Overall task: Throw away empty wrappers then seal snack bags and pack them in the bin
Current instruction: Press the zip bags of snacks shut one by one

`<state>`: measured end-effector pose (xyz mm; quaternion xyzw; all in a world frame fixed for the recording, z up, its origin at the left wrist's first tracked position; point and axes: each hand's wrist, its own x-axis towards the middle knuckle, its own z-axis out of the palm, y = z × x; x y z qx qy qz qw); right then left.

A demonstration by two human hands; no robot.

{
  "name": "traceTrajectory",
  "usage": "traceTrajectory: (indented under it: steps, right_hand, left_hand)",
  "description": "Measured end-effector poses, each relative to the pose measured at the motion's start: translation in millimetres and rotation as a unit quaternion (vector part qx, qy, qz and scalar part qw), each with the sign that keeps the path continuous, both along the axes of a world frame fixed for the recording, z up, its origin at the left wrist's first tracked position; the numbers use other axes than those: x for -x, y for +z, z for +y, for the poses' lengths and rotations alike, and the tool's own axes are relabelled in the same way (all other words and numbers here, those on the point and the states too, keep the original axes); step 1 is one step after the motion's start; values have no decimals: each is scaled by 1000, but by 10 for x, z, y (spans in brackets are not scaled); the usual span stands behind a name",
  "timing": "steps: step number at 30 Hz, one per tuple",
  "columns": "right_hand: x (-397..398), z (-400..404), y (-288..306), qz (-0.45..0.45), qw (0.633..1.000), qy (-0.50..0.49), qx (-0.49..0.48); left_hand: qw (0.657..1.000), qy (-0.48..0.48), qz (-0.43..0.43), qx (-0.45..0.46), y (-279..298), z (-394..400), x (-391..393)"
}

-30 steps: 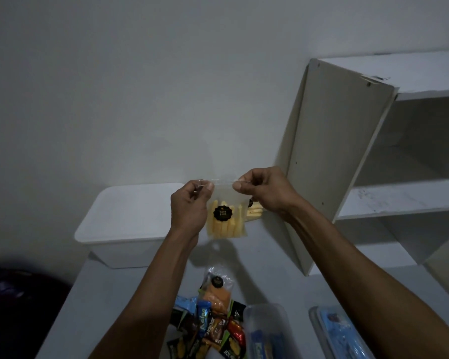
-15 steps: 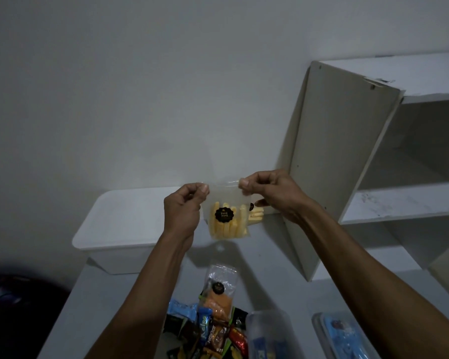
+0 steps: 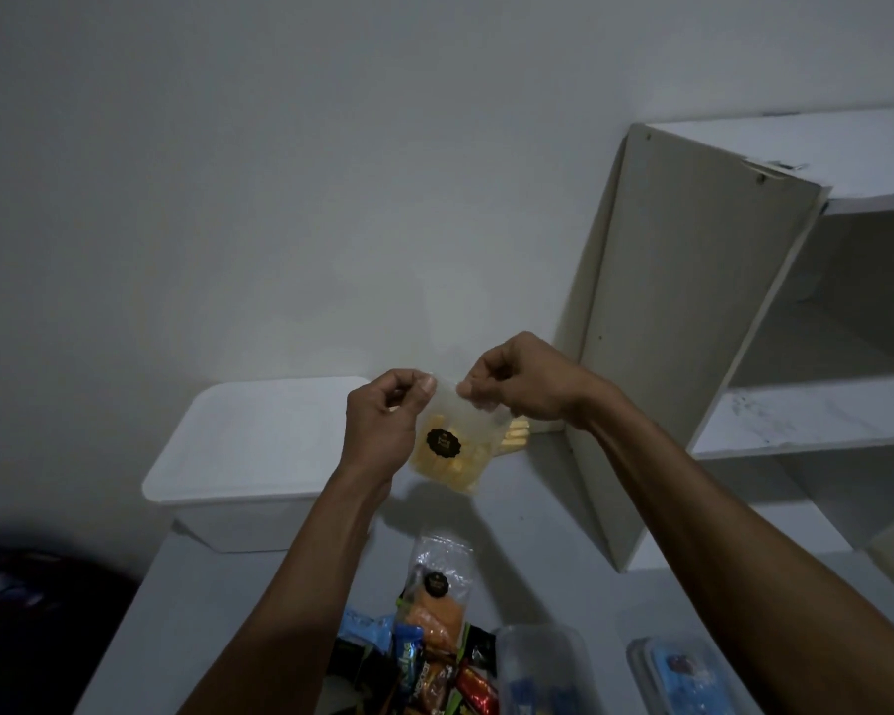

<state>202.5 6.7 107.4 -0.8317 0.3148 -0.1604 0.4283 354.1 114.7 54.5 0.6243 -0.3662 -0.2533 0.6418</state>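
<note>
A: Hands, first. What does each one hold?

B: Left hand (image 3: pixel 383 420) pinches the top left edge of a clear snack bag (image 3: pixel 452 446), thumb and curled fingers closed on the plastic. Right hand (image 3: pixel 517 384) pinches the top right edge the same way. The two thumbs sit close together along the bag's mouth.

A: Where does the bag sit?

B: In the air above the table (image 3: pixel 218 611), hanging slightly tilted from both hands. Yellow stick snacks fill its lower half; a round black label faces the camera. Whether the mouth is closed cannot be told.

A: The bin?

B: White bin (image 3: pixel 259 456) stands on the table's far left end against the wall, just left of the left hand. Lid on.

A: Anything else on the surface?

B: A second clear bag (image 3: pixel 437 590) with orange contents lies nearer the person, atop a pile of coloured wrappers (image 3: pixel 419 673). A clear container (image 3: pixel 543 668) lies right of the pile, another container with blue contents (image 3: pixel 677 673) farther right. White shelf unit (image 3: pixel 718 327) stands at right.
</note>
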Motion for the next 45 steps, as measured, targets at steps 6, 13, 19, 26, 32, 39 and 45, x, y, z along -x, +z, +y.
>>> traceTrajectory:
  steps: [6, 13, 19, 26, 32, 39, 45]
  right_hand:
    - [-90, 129, -208, -58, 996, -43, -50]
    - [-144, 326, -293, -77, 986, -93, -113]
    - [-148, 421, -305, -104, 979, -130, -121]
    - [-129, 546, -324, -154, 962, -167, -151]
    - [-137, 585, -371, -154, 961, -180, -145]
    - [-110, 663, -458, -117, 972, -151, -139]
    - [-142, 711, -551, -108, 967, -149, -176]
  left_hand:
    - [993, 108, -18, -44, -38, 14, 101]
    - [994, 70, 17, -87, 37, 77, 206]
    - [995, 36, 19, -94, 68, 115, 214]
    - [992, 5, 38, -118, 97, 166, 262]
    - [992, 11, 40, -119, 159, 214, 291]
    - [990, 19, 33, -136, 95, 237, 214]
    - [988, 19, 32, -147, 44, 281, 137]
